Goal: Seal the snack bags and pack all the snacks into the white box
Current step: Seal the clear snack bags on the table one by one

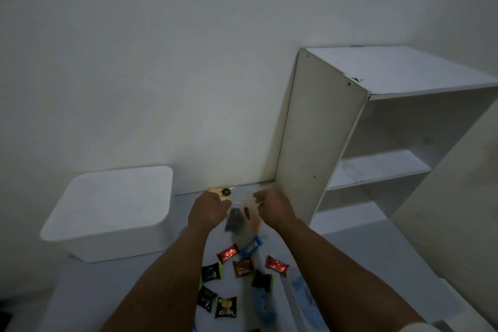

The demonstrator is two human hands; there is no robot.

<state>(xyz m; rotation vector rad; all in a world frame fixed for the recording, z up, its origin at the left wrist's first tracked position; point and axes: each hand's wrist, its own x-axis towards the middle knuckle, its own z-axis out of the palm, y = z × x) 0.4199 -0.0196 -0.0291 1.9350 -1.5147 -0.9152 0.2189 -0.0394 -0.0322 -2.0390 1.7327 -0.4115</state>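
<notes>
I hold up a clear snack bag [241, 217] with dark and orange pieces inside, above the white table [134, 291]. My left hand [208, 209] pinches its top left edge and my right hand [270, 206] pinches its top right edge. Several small wrapped snacks lie below: red packets [228, 252] [277, 265], a blue one [252, 245], a brown one [243, 267] and dark green-edged ones [211, 272] [262, 280]. The white box [113, 210] stands at the left with its lid on.
A white shelf unit [377, 137] stands at the right against the wall. A yellowish item with a dark round thing [222, 193] lies at the table's back edge behind my left hand. Blue plastic packets [304, 296] lie near the table's right side.
</notes>
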